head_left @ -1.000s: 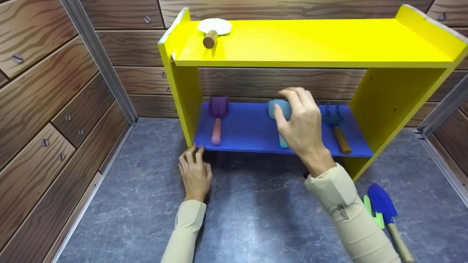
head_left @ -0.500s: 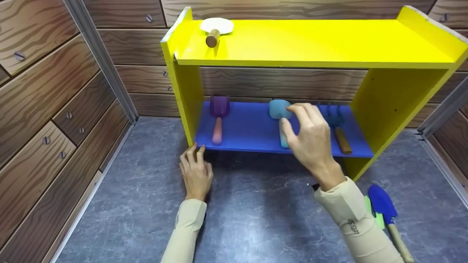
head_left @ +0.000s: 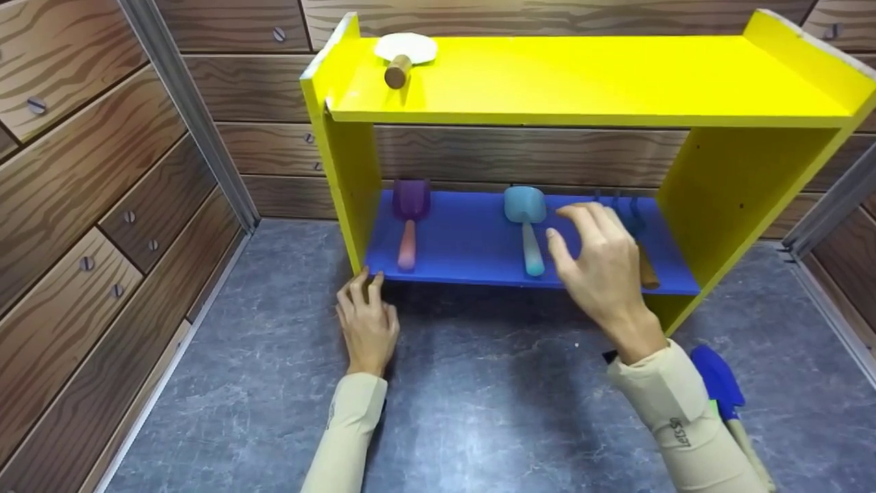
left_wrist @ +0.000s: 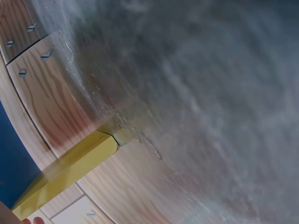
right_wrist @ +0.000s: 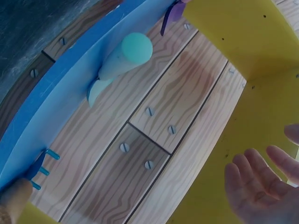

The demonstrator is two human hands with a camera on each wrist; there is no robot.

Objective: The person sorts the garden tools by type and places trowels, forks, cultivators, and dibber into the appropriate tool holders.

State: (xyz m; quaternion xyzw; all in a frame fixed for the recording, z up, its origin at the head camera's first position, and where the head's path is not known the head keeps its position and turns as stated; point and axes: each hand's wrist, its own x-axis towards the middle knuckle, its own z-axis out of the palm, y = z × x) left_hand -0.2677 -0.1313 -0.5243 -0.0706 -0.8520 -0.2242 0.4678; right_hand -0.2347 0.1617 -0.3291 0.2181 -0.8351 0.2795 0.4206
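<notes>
My left hand (head_left: 367, 325) rests with its fingertips at the lower left front corner of the yellow shelf unit (head_left: 332, 164), by the blue shelf board (head_left: 472, 239). My right hand (head_left: 602, 267) is raised before that board, thumb and fingers apart, holding nothing. Just left of it lies a light-blue scoop (head_left: 525, 205), its handle toward me. Partly behind the right hand is a hand fork (head_left: 648, 268) with a wooden handle; its blue tines (right_wrist: 42, 170) show in the right wrist view. A purple scoop (head_left: 412, 200) with a pink handle lies at the board's left end.
On the yellow top shelf sits a white-bladed tool (head_left: 406, 48) with a wooden handle. A blue trowel (head_left: 716, 376) lies on the grey floor at right, partly behind the right sleeve, over something green. Wood-patterned walls (head_left: 89, 205) stand left and behind.
My right hand has moved right, away from the light-blue scoop, uncovering its handle and covering more of the hand fork. The left hand stays at the corner.
</notes>
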